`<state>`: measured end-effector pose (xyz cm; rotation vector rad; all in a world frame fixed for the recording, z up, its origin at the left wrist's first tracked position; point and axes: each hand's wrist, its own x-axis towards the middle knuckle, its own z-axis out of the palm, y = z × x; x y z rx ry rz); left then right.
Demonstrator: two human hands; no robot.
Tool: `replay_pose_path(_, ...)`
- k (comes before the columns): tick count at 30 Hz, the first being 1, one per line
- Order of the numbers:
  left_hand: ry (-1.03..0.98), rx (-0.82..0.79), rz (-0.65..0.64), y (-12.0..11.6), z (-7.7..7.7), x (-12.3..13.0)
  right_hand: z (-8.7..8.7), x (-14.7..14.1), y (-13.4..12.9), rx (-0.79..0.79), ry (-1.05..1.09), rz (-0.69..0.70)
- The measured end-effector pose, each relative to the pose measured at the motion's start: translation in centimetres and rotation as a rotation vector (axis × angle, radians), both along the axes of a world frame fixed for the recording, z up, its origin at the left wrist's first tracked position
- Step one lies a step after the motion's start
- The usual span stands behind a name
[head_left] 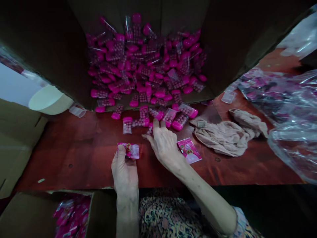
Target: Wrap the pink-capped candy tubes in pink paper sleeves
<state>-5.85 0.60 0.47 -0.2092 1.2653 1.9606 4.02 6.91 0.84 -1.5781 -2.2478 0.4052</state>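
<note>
My left hand [125,175] pinches a small pink printed sachet [128,150], thumb on top, its pale clear end pointing right. To its right, my right hand [164,143] reaches into a loose group of small clear candy containers with pink caps, fingers stretched forward and thumb apart. One container [150,129] lies between its thumb and fingers, partly hidden; I see no firm grip on it. Another container [127,125] stands just left of the fingers. A flat pink sachet [189,150] lies on the table beside my right wrist.
A cardboard box [223,56] on its side holds a heap of pink-capped containers [148,69]. A crumpled cloth [223,135] and clear plastic bags [292,115] lie right on the red table [81,148]. A white bowl [51,100] stands left; pink packets [73,215] fill a lower box.
</note>
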Motion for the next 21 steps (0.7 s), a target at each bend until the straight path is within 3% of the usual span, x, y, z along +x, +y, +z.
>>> replay_pose_path(3,0.009,0.012,0.009,0.1,0.2,0.1,-1.4,-0.1,-0.8,0.053,0.124,0.009)
replay_pose_path(6,0.015,0.025,0.017,0.1,0.3,0.1,-1.7,0.1,-1.2,-0.015,0.337,0.01)
replay_pose_path(10,0.031,0.038,0.035,0.1,0.4,0.1,0.3,0.8,-1.9,-0.287,0.595,-0.015)
replay_pose_path(13,0.048,0.047,0.034,0.0,0.2,0.1,1.9,1.6,-3.1,-0.534,0.849,0.062)
replay_pose_path(15,0.063,0.037,-0.01,0.0,0.0,0.2,2.5,2.0,-4.1,-0.585,0.886,0.113)
replay_pose_path(21,0.068,0.024,-0.063,-0.2,0.0,0.8,2.6,2.5,-5.6,-0.507,0.763,0.143)
